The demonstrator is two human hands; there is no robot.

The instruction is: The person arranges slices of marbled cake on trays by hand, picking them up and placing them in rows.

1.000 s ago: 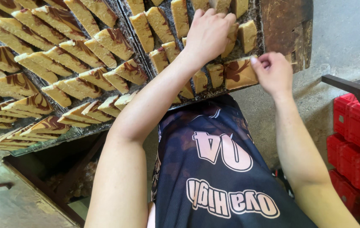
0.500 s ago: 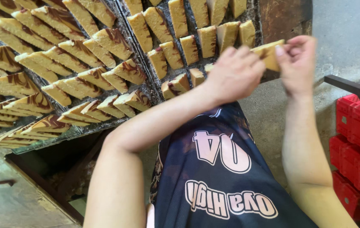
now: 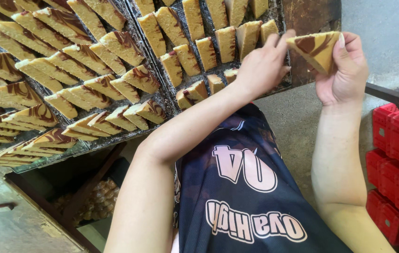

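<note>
My right hand (image 3: 345,70) holds up a wedge of yellow cake with brown marbling (image 3: 315,48) beside the tray's right corner. My left hand (image 3: 261,66) touches the same wedge with its fingertips on the left edge. Below my left hand lies the dark baking tray (image 3: 162,96), filled with several rows of cut cake pieces (image 3: 187,58). A second tray of marbled slices (image 3: 68,61) lies to the left.
Red plastic crates (image 3: 398,173) stand at the lower right beside a dark metal bar (image 3: 396,100). A grey concrete floor (image 3: 386,42) lies behind. Under the trays at the lower left is a dark box with brownish goods (image 3: 91,201). My dark printed shirt fills the lower middle.
Both hands have lifted off the tray's right corner with one cake wedge. The wedge now sits higher, clear of the tray, between the two hands.
</note>
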